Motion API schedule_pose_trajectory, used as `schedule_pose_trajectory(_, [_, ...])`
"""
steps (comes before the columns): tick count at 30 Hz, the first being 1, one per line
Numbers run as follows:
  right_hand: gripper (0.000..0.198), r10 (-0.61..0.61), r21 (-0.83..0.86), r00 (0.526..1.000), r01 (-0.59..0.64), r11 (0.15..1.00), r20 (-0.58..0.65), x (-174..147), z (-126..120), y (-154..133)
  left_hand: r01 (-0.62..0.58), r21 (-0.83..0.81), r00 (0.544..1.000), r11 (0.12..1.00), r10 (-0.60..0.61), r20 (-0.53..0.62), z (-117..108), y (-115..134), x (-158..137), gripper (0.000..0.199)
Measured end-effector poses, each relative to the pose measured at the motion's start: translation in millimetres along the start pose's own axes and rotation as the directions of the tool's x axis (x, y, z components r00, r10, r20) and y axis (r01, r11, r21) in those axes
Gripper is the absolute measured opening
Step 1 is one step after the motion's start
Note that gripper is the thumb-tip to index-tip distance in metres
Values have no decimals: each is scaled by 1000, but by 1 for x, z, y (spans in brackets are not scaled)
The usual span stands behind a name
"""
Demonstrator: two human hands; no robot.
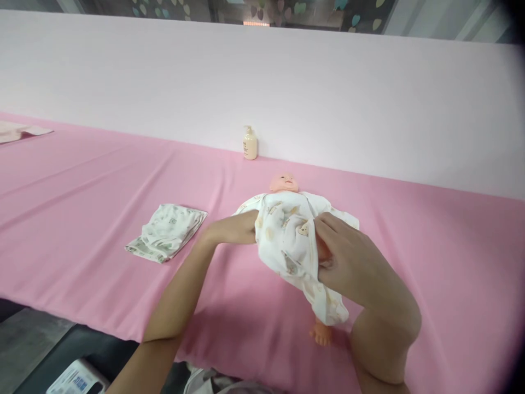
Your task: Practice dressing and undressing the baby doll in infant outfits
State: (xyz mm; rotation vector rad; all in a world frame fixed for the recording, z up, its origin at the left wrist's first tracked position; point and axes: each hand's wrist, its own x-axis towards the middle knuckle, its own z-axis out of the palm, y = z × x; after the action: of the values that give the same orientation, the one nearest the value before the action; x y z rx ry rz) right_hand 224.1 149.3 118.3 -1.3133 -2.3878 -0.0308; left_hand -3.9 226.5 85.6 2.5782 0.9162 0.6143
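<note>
A baby doll [284, 183] lies on its back on the pink cloth, head away from me. White printed baby clothes [283, 241] cover its body; one bare foot [321, 332] shows below a trouser leg. My left hand [243, 226] reaches in under the clothing at the doll's left-hand side in view, and its fingers are hidden. On the other side my right hand [342, 254] is closed at the garment's edge, its fingers curled in and partly out of sight beside a bit of the doll's skin.
Left of the doll rests a folded white printed baby garment [168, 231]. A cream pump bottle [250, 144] stands by the white wall. At the far left lies a pale pink cloth [20, 131]. Below the table edge is a white object with a label [77, 378].
</note>
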Motion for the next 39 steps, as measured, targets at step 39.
schedule_pose_trajectory(39, [54,72,594,995,-17,804,-69,-122,105,-40,-165,158,934,973,206,-291,145,55,-81,41])
